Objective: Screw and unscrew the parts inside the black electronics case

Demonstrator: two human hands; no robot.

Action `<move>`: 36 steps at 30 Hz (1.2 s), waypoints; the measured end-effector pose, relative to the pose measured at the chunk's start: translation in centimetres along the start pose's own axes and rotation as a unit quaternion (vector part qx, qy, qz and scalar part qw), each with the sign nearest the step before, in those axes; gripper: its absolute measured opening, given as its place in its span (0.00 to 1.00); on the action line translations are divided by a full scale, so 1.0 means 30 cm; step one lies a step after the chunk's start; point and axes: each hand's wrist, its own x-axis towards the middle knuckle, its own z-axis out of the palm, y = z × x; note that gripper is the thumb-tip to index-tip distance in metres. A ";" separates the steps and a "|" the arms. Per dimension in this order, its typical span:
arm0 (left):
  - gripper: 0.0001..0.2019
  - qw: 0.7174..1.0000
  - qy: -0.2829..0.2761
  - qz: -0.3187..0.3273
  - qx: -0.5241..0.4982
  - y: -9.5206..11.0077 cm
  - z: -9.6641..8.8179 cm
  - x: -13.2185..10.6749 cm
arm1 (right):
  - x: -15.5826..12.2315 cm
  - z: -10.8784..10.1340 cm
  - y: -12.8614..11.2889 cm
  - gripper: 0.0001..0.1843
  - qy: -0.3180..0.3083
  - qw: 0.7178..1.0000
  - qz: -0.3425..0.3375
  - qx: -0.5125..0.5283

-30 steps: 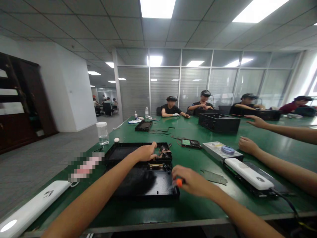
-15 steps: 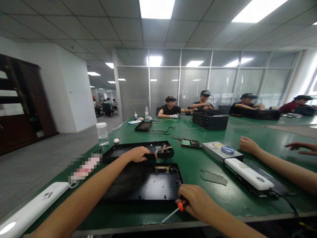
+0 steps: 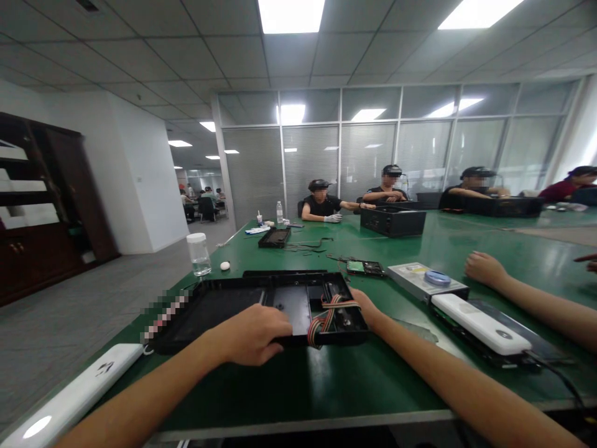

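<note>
A shallow black metal casing [image 3: 219, 305] lies in front of me, open side up. A striped ribbon cable [image 3: 333, 303] loops over its right end, and one loop hangs past the near rim. My left hand [image 3: 254, 333] is closed on the near rim, fingers curled over it. At the right end, my right hand [image 3: 368, 309] grips the casing, its fingers mostly hidden behind the edge. The screwdriver is out of sight. Behind the casing, a strip of another black panel [image 3: 284, 272] shows.
A white power strip [image 3: 79, 392] lies left, with a clear jar [image 3: 199, 255] beyond. To the right are a grey metal drive [image 3: 422, 283], a white device [image 3: 480, 323] and another person's arm [image 3: 517, 292]. Co-workers sit across the green table [image 3: 275, 404] near a black box [image 3: 392, 221].
The casing with the ribbon cable has come nearer, and the flat black panel now lies behind it. My right hand has moved forward to the casing's right end; its screwdriver no longer shows.
</note>
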 end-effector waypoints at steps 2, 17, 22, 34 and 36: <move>0.06 1.000 -0.010 -0.001 -0.008 0.035 0.026 -0.023 | -0.016 -0.039 0.060 0.20 0.011 0.995 0.009 -0.097; 0.21 0.979 -0.140 -0.049 -0.140 -0.131 0.167 0.128 | -0.018 -0.054 0.124 0.20 -0.023 0.992 0.113 -0.049; 0.20 0.991 0.039 -0.129 0.004 -0.304 0.250 0.266 | -0.019 -0.020 0.046 0.13 -0.052 0.972 0.145 -0.177; 0.22 0.994 0.029 -0.105 0.025 -0.362 0.335 0.269 | -0.035 -0.077 0.142 0.13 -0.064 0.936 0.251 -0.238; 0.21 0.993 0.066 -0.077 0.061 -0.335 0.329 0.267 | -0.029 -0.092 0.140 0.14 -0.033 0.943 0.256 -0.211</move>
